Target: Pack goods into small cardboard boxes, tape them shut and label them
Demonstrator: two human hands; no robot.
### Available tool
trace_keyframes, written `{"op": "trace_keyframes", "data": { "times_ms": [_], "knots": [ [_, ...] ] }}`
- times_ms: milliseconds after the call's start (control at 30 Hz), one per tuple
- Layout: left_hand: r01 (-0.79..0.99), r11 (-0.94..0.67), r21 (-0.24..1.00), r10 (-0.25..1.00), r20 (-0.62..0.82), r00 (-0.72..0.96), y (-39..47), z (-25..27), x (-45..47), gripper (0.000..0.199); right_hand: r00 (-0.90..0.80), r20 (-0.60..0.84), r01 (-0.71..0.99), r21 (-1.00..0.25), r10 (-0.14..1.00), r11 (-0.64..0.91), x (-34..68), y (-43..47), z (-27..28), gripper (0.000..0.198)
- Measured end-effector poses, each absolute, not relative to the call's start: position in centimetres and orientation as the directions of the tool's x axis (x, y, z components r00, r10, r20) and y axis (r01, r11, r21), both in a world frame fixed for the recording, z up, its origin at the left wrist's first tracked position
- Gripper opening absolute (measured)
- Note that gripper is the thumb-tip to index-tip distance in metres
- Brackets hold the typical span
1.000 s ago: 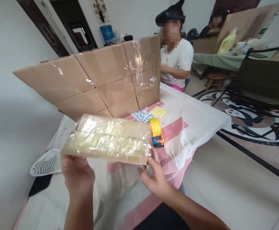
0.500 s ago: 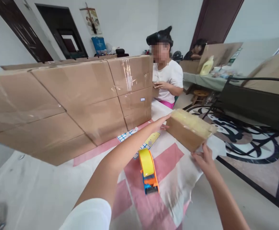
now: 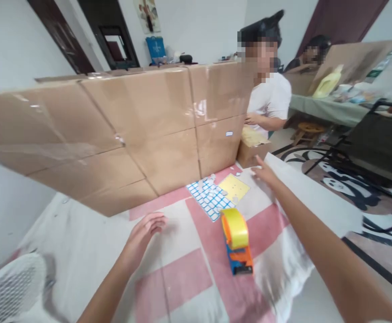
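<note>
My left hand [image 3: 149, 229] hovers over the pale part of the tablecloth, its fingers loosely bent with nothing in them. My right hand [image 3: 262, 171] reaches across the table, fingers stretched out at the near side of a small cardboard box [image 3: 252, 153]. Whether the fingertips touch that box, I cannot tell. Yellowish tape covers the box's top, and it stands by the end of the stacked cartons. Between my arms lies a tape dispenser [image 3: 238, 242], orange and blue with a yellow roll, apart from both hands.
A wall of stacked taped cartons [image 3: 162, 134] runs along the table's far side. A co-worker [image 3: 272, 98] in a white shirt sits behind the small box. Paper scraps lie near a blue grid print [image 3: 211, 197]. A white woven chair [image 3: 14, 287] stands at lower left.
The small box has moved away from me to the cartons' end, and both hands are off its sides. My left hand has come back toward me. The view has shifted.
</note>
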State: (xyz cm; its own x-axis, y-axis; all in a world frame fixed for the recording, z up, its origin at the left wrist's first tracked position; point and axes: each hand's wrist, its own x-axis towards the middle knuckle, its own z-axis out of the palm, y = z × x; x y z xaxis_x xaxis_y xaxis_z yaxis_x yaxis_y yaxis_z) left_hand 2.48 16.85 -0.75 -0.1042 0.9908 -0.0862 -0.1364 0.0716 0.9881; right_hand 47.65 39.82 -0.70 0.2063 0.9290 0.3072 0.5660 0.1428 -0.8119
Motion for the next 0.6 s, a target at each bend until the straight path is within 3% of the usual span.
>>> {"op": "trace_keyframes", "data": {
  "times_ms": [67, 167, 267, 333, 400, 467, 600],
  "knots": [
    [-0.071, 0.012, 0.997, 0.953, -0.033, -0.301, 13.0, 0.3, -2.3, 0.035, 0.236, 0.31, 0.629, -0.771, 0.921, 0.099, 45.9, 39.6, 2.1, 0.028],
    [0.045, -0.057, 0.997, 0.844, 0.073, -0.531, 8.8, 2.7, -8.3, 0.028, 0.127, 0.325, 0.699, -0.7, 0.937, 0.149, 40.7, 37.1, 6.0, 0.025],
    [0.097, -0.118, 0.988, 0.724, 0.152, -0.673, 8.0, 5.1, -13.8, 0.026, -0.218, 0.291, 0.667, -0.653, 0.931, 0.36, 30.4, 32.7, 8.1, 0.021],
    [0.133, -0.113, 0.985, 0.668, 0.175, -0.723, 9.7, 5.9, -17.4, 0.028, -0.561, 0.262, 0.484, -0.666, 0.785, 0.568, 21.2, 29.1, 8.0, 0.026],
    [0.242, -0.039, 0.97, 0.605, 0.216, -0.767, 12.7, 6.0, -20.6, 0.036, -0.734, 0.246, 0.282, -0.738, 0.633, 0.614, 11.1, 25.5, 6.9, 0.026],
    [0.304, -0.019, 0.952, 0.573, 0.26, -0.777, 16.4, 5.7, -23.3, 0.045, -0.765, 0.227, 0.209, -0.798, 0.602, 0.565, 1.4, 22.6, 5.4, 0.027],
    [0.473, -0.027, 0.881, 0.599, 0.393, -0.698, 23.6, 4.8, -26.6, 0.07, -0.576, 0.236, 0.234, -0.87, 0.783, 0.434, -13.6, 20.6, 2.3, 0.021]
  ]
}}
